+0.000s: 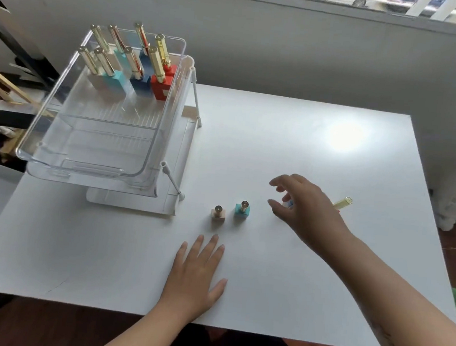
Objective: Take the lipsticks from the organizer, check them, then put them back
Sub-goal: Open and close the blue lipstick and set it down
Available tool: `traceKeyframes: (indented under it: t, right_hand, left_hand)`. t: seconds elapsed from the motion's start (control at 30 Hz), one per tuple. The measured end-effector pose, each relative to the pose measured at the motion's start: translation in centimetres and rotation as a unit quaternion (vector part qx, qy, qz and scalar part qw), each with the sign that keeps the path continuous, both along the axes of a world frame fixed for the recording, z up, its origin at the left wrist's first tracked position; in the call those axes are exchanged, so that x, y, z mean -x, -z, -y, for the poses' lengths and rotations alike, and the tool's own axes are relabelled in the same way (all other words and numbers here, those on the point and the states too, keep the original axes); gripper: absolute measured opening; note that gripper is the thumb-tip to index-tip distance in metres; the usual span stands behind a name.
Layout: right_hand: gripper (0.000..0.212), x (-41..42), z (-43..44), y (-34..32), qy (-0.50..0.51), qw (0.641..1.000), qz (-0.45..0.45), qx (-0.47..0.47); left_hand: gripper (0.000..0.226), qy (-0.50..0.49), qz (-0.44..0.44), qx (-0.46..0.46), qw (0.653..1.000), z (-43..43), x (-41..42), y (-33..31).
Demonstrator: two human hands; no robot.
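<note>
A clear plastic organizer (91, 144) stands at the table's left, with several gold-capped lipsticks (159, 67) on beige, teal, blue and red bases upright at its back. Two lipsticks stand on the table: a beige-based one (218, 214) and a teal-based one (242, 210). My left hand (199, 269) lies flat on the table just below them, fingers straight. My right hand (301, 204) hovers to their right with fingers spread over a partly hidden lipstick with a blue and white base (290, 204). A gold cap (344, 203) shows behind the right wrist.
The white table (320, 142) extends right and back to a grey wall under a window. The organizer sits on a white stand with thin legs (174, 186). Dark clutter lies off the table's left edge.
</note>
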State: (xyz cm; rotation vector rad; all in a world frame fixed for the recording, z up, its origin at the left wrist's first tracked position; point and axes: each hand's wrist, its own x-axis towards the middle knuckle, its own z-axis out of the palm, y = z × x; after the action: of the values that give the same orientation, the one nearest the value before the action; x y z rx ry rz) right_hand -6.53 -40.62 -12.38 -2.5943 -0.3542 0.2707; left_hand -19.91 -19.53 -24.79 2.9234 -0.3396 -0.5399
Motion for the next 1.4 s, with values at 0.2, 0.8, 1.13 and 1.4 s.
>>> traceKeyframes:
  t: [0.2,0.8,1.13,1.4]
  right_hand:
    - [0.021,-0.5,5.2,-0.7,0.117,0.992,0.011,-0.055]
    - [0.015,-2.7,7.2,4.2,0.046,0.997,-0.056,-0.026]
    - [0.011,-3.6,7.8,4.6,0.017,0.999,-0.05,-0.004]
    - [0.014,-3.6,8.1,3.5,-0.001,0.999,-0.046,0.001]
  left_hand:
    - [0.065,0.066,-0.022,0.022,0.997,4.2,-1.5,-0.3]
    - [0.068,-0.094,0.042,0.186,0.977,14.3,-7.7,1.1]
    - [0.052,-0.22,0.071,0.277,0.933,16.2,-12.7,0.3]
    - [0.009,-0.225,0.067,0.364,0.901,15.9,-13.4,-0.1]
